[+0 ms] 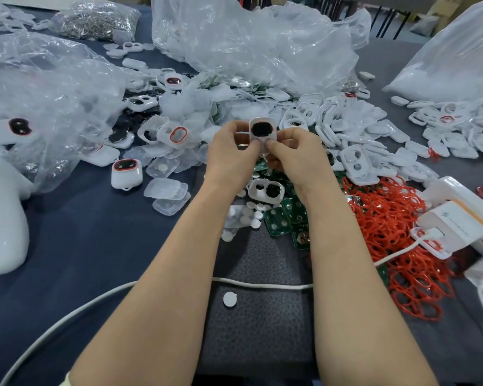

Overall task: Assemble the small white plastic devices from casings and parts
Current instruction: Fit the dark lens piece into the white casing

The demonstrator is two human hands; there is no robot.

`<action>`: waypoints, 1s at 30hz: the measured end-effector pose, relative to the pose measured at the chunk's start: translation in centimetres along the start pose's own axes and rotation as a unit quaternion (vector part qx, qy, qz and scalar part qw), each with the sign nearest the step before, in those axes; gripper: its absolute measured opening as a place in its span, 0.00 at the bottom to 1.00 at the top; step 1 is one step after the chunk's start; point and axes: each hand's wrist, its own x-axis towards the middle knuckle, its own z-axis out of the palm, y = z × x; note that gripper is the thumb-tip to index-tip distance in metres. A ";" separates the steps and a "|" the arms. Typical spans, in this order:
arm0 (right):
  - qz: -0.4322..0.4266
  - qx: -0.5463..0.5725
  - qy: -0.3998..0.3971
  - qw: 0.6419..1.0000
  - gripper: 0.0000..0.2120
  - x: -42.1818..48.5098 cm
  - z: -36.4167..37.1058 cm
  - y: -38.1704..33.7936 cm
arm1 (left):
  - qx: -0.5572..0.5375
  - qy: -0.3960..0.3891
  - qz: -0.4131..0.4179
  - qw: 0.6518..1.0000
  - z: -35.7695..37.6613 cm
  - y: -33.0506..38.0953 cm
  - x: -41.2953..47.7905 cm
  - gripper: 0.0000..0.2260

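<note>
Both my hands hold one small white casing with a black pad in its opening, raised above the table's middle. My left hand grips its left side and my right hand pinches its lower right edge, thumbs meeting under it. Below my hands lies another white casing on green circuit boards. White round discs sit beside them. A heap of red rubber rings spreads to the right. Empty white casings pile up behind my right hand.
Crumpled clear plastic bags lie at the back and left. An assembled device and clear covers sit at the left. White chargers with a cable stand at the right. A bag of metal parts is far left.
</note>
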 end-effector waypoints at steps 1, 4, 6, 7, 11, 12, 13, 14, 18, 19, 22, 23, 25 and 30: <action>0.000 0.000 0.002 1.000 0.06 0.0 0.0 0.0 | 0.001 -0.001 0.000 1.000 0.0 0.0 0.0 0.06; 0.003 0.004 0.011 1.000 0.06 0.0 0.1 0.0 | -0.006 -0.009 -0.003 1.000 0.0 -0.1 0.0 0.07; 0.009 0.010 0.012 1.000 0.05 0.0 0.1 0.0 | -0.016 -0.015 -0.007 1.000 0.1 -0.2 0.0 0.09; 0.012 0.013 0.011 1.000 0.05 0.1 0.1 0.0 | -0.020 -0.018 -0.010 1.000 0.1 -0.2 0.0 0.10; 0.017 0.022 0.007 1.000 0.04 0.0 0.2 0.0 | -0.048 -0.024 -0.020 0.998 0.1 -0.2 0.1 0.12; 0.017 0.025 0.006 1.000 0.04 0.0 0.3 -0.1 | -0.059 -0.026 -0.024 0.998 0.1 -0.2 0.1 0.12; 0.018 0.030 0.006 0.999 0.04 0.0 0.3 -0.1 | -0.072 -0.028 -0.029 0.997 0.1 -0.2 0.1 0.12; 0.018 0.035 0.006 0.999 0.05 0.0 0.3 0.0 | -0.082 -0.032 -0.035 0.996 0.1 -0.3 0.2 0.11; 0.022 0.050 0.005 0.999 0.07 0.1 0.4 0.0 | -0.112 -0.048 -0.056 0.991 0.3 -0.4 0.2 0.09; 0.026 0.057 0.004 0.998 0.07 0.1 0.4 0.0 | -0.122 -0.052 -0.059 0.989 0.3 -0.4 0.2 0.09; 0.029 0.077 0.000 0.997 0.08 0.0 0.5 -0.1 | -0.148 -0.054 -0.058 0.986 0.3 -0.3 0.1 0.09; 0.027 0.081 -0.002 0.996 0.08 0.0 0.5 -0.1 | -0.149 -0.055 -0.052 0.986 0.3 -0.3 0.1 0.09; 0.027 0.084 -0.007 0.996 0.07 -0.1 0.4 -0.1 | -0.146 -0.058 -0.043 0.987 0.3 -0.3 0.1 0.10; 0.018 0.072 0.006 0.997 0.05 0.0 0.5 -0.2 | -0.145 -0.048 -0.026 0.988 0.3 -0.1 0.0 0.09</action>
